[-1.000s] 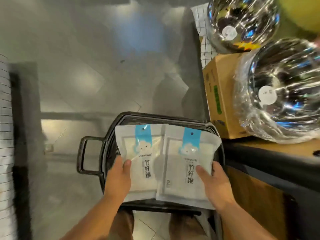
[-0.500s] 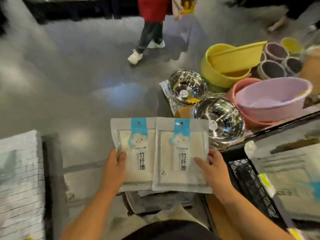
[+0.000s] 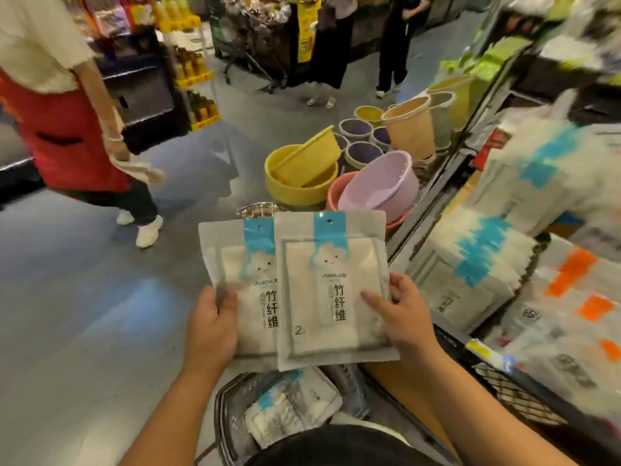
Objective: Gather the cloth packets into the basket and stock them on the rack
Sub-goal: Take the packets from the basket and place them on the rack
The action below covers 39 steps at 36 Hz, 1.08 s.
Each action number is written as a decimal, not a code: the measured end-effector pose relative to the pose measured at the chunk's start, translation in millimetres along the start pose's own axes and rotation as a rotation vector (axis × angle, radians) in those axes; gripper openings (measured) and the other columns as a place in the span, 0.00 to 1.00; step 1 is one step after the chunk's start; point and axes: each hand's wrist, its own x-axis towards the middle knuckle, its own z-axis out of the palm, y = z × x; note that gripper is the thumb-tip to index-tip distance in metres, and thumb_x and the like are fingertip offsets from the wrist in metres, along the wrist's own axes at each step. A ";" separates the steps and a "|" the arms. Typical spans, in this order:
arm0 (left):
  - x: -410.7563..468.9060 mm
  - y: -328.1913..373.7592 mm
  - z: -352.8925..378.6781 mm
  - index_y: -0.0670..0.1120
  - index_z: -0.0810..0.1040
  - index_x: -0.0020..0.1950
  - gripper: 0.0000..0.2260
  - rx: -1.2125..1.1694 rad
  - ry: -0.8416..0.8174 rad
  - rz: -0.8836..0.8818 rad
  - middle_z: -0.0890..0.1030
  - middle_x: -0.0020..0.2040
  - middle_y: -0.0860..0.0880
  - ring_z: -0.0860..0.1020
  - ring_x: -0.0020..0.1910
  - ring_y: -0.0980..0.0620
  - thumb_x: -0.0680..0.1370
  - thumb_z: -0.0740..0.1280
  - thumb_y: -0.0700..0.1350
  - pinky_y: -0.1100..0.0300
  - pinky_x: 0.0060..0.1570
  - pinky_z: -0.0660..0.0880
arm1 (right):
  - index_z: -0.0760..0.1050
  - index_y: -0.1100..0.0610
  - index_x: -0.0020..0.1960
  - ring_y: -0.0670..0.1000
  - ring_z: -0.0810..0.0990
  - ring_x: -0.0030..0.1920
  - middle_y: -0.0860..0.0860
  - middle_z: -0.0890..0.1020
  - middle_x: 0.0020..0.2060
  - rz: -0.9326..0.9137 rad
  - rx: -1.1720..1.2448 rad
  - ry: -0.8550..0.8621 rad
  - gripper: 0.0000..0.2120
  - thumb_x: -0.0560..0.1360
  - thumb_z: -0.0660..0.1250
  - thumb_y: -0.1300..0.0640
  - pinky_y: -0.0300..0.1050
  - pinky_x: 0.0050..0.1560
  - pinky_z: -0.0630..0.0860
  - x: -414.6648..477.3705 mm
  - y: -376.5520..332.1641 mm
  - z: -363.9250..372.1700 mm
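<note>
Packets (image 3: 332, 297) raised — basins (image 3: 379, 186) ahead, basket (image 3: 221, 408) below, passer-by (image 3: 64, 129) left

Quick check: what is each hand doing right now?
Left hand: holding the left cloth packet.
Right hand: holding the right cloth packet.

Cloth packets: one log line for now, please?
left hand holds left cloth packet; right hand holds front cloth packet; basket below, packets inside; rack at right

Head cam (wide-angle), fwd/down, close over packets (image 3: 331, 297).
</note>
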 end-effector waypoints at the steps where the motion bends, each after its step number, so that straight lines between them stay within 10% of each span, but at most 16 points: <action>1: 4.4 7.8 11.1 0.46 0.76 0.54 0.08 -0.009 -0.034 0.018 0.79 0.45 0.56 0.78 0.45 0.54 0.83 0.62 0.50 0.62 0.44 0.73 | 0.75 0.55 0.57 0.55 0.86 0.50 0.53 0.86 0.51 0.001 0.026 0.032 0.15 0.74 0.76 0.61 0.62 0.53 0.82 0.2 -2.5 -10.9; 12: 29.9 100.3 170.7 0.52 0.75 0.49 0.03 -0.034 -0.410 0.233 0.81 0.46 0.55 0.79 0.47 0.52 0.82 0.64 0.49 0.52 0.50 0.76 | 0.74 0.57 0.59 0.52 0.86 0.48 0.50 0.86 0.49 -0.074 0.155 0.347 0.15 0.75 0.73 0.64 0.45 0.44 0.83 22.2 -8.6 -153.0; 19: 16.6 153.7 276.2 0.51 0.76 0.53 0.07 -0.120 -0.736 0.312 0.82 0.46 0.56 0.79 0.46 0.65 0.83 0.62 0.39 0.66 0.47 0.73 | 0.74 0.42 0.57 0.57 0.84 0.54 0.53 0.85 0.55 -0.006 0.323 0.382 0.20 0.69 0.78 0.47 0.59 0.56 0.80 58.1 11.7 -214.9; 22: 21.6 157.7 312.3 0.53 0.77 0.54 0.07 -0.096 -0.803 0.262 0.82 0.46 0.58 0.79 0.47 0.65 0.83 0.62 0.41 0.69 0.46 0.73 | 0.73 0.46 0.59 0.59 0.85 0.55 0.54 0.85 0.54 0.055 0.354 0.363 0.17 0.77 0.71 0.61 0.63 0.59 0.79 78.4 30.7 -232.3; 34: 91.0 93.5 404.7 0.45 0.77 0.41 0.22 0.408 -0.758 0.232 0.79 0.42 0.43 0.76 0.44 0.44 0.79 0.54 0.59 0.49 0.47 0.72 | 0.73 0.48 0.63 0.46 0.82 0.54 0.45 0.83 0.54 0.275 0.059 0.409 0.23 0.74 0.70 0.69 0.48 0.57 0.78 158.6 84.7 -246.5; 39: 115.1 40.7 417.9 0.48 0.70 0.67 0.17 0.711 -0.646 0.127 0.77 0.60 0.43 0.76 0.56 0.39 0.82 0.59 0.55 0.43 0.55 0.74 | 0.68 0.52 0.53 0.49 0.77 0.47 0.46 0.77 0.47 0.249 -0.087 0.539 0.14 0.77 0.64 0.70 0.39 0.43 0.71 170.7 96.4 -233.2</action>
